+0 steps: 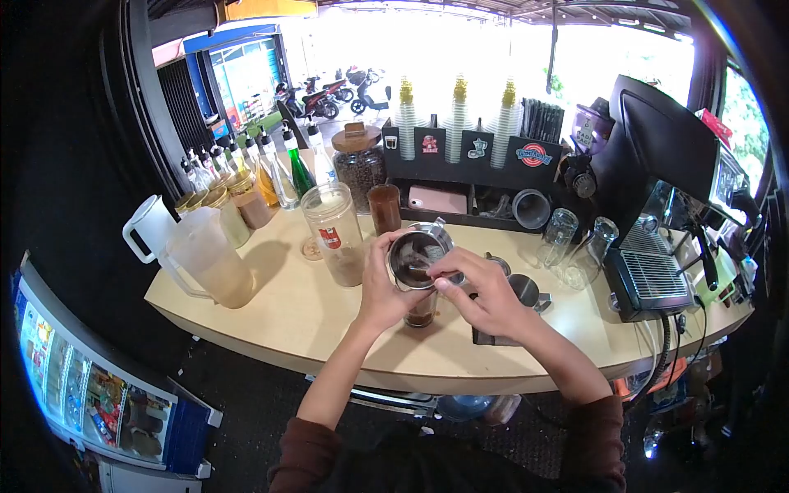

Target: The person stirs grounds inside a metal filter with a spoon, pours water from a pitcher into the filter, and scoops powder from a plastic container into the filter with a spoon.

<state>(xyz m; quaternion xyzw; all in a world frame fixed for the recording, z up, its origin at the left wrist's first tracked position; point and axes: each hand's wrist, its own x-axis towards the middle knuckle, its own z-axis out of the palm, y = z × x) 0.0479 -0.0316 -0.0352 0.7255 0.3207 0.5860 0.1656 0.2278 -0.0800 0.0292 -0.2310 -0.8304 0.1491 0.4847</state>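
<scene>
My left hand (385, 283) is wrapped round a metal pitcher (400, 253), whose open mouth faces me and shows dark brown contents. At its rim, my right hand (481, 292) is closed in a pinch with the fingertips reaching inside. A thin, shiny utensil seems to be between those fingers, its kind hidden. Directly below the pitcher stands a glass (421, 314) with something brown in it, partly covered by my left hand. A clear jar of powder with a red label (333, 240) is left of my hands, and a brown-filled bottle (385, 209) stands behind them.
Two plastic jugs (215, 259) and several powder jars (248, 201) are on the counter's left (288, 308). Syrup bottles (297, 164) and a coffee bean jar (360, 168) line the back. Metal cups (523, 289), upturned glasses (590, 255) and an espresso machine (649, 275) occupy the right.
</scene>
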